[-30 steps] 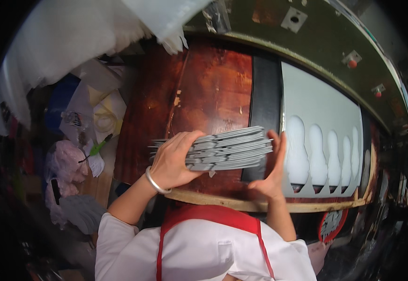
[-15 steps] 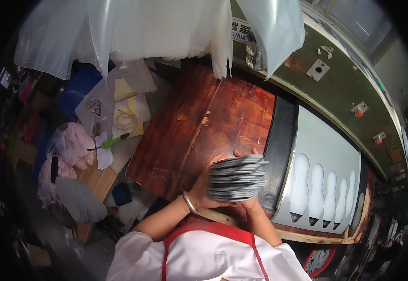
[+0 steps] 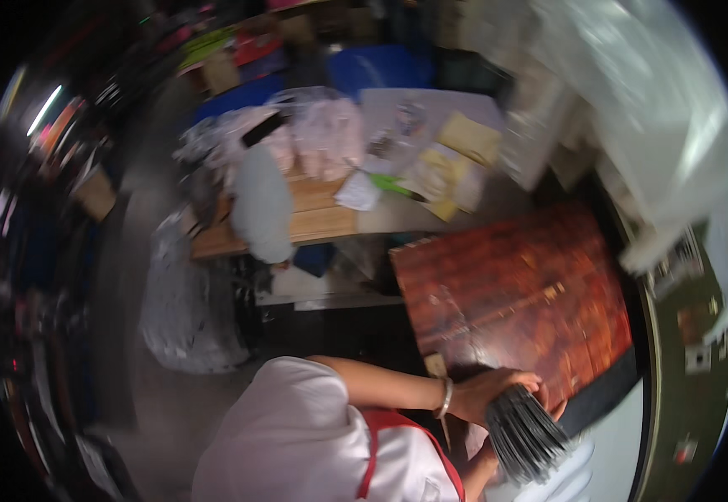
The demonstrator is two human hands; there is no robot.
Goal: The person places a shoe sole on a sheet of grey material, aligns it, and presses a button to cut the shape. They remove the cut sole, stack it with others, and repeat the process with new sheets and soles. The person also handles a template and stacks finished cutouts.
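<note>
Both of my hands hold a thick stack of thin grey flat pieces (image 3: 524,439), gathered face to face with their edges showing. My left hand (image 3: 489,393), with a bangle at the wrist, is closed round the upper part of the stack. Lower down, my right hand (image 3: 482,470) grips it, mostly hidden behind the pieces. The stack is above the near edge of a worn red-brown board (image 3: 518,284). Beside it at the lower right, a pale grey sheet (image 3: 619,443) shows rounded white cut-out shapes, blurred and partly covered by the stack.
Left of the board, a wooden bench (image 3: 322,219) carries more grey pieces (image 3: 262,205), pink bagged material (image 3: 328,134), a green-handled tool (image 3: 389,182) and yellow papers (image 3: 469,140). A clear bag (image 3: 188,305) stands below. A green machine (image 3: 702,314) borders the right, plastic sheeting (image 3: 631,109) hanging above.
My view has swung left, bringing the bench and floor into the middle. The stack stays in both hands, now tilted with its edges fanned downward, at the lower right of the picture.
</note>
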